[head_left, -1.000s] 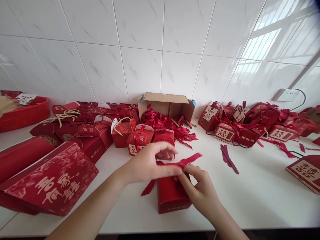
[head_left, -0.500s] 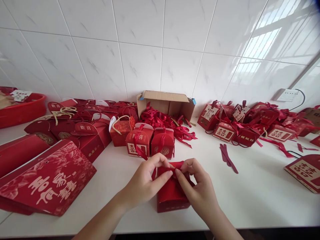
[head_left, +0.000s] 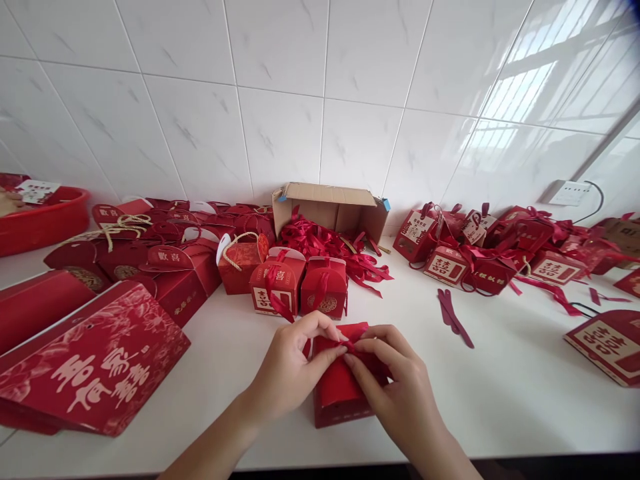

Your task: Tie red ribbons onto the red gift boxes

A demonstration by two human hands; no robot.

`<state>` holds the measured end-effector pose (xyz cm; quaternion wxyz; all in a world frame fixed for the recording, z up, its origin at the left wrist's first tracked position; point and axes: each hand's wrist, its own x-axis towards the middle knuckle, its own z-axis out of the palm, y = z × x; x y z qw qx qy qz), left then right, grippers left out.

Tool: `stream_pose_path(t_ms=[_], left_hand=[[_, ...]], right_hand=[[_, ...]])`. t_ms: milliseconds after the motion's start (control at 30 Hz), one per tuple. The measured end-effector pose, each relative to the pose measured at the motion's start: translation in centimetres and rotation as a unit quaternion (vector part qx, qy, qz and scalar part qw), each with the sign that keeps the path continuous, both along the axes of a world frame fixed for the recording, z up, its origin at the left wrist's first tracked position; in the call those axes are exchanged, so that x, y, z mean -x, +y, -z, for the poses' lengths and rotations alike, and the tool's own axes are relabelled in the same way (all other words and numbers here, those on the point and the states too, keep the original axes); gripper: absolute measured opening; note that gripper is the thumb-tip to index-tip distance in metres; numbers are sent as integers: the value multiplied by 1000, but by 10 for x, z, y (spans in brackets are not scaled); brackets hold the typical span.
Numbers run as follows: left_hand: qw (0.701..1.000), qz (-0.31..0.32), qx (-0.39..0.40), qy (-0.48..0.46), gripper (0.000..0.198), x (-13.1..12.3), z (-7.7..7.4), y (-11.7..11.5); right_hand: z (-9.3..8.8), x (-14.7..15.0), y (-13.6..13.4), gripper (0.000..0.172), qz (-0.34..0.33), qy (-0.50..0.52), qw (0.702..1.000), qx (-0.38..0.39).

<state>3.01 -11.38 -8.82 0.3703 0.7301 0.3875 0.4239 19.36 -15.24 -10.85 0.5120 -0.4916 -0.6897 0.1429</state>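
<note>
A small red gift box (head_left: 343, 393) stands on the white table near its front edge, partly covered by both hands. On top of it a red ribbon (head_left: 349, 346) is gathered between my fingertips. My left hand (head_left: 297, 363) pinches the ribbon with thumb and forefinger from the left side. From the right, my right hand (head_left: 397, 377) pinches the same ribbon, its thumb just below the left one. The exact knot or loop is hidden by the fingers. Just behind stand two red boxes with ribbons, a printed one (head_left: 274, 287) and a plainer one (head_left: 325, 287).
An open cardboard box (head_left: 330, 195) spills loose red ribbons (head_left: 320, 235) at the back. Several red boxes (head_left: 185, 267) crowd the left, beside a large printed one (head_left: 100, 360). More boxes (head_left: 493, 270) and dark red strips (head_left: 454, 319) lie right. A red basin (head_left: 50, 217) stands far left.
My right hand has shifted slightly, its fingers now closing over the ribbon beside the left fingertips. The left hand keeps its pinch, and the box stays in place.
</note>
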Motion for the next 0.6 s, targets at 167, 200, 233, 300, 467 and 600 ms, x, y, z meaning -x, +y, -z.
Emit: stream_pose_path(t_ms=[167,200,233,300,467,600], left_hand=[[1000,-5,10,2,2,0,-1,-2],[1000,-7,12,-1,2,0,0,-3],[1000,-10,14,-6,2,-1,1,-3],[999,-15,18,-23,4,-4,4,-3],[997,-27,21,-65,7,-13,9,1],[996,-57,-48,-43,10,-9,3,-4]], right_hand=[[1,-1,0,11,-11,25,998,50],[1,0,0,13,-18,34,997,71],[1,0,0,15,-25,47,994,94],[-1,1,1,21,-40,80,987,136],[-2,3,1,32,-76,161,962,206],[-1,4,-1,35,-64,213,948,226]])
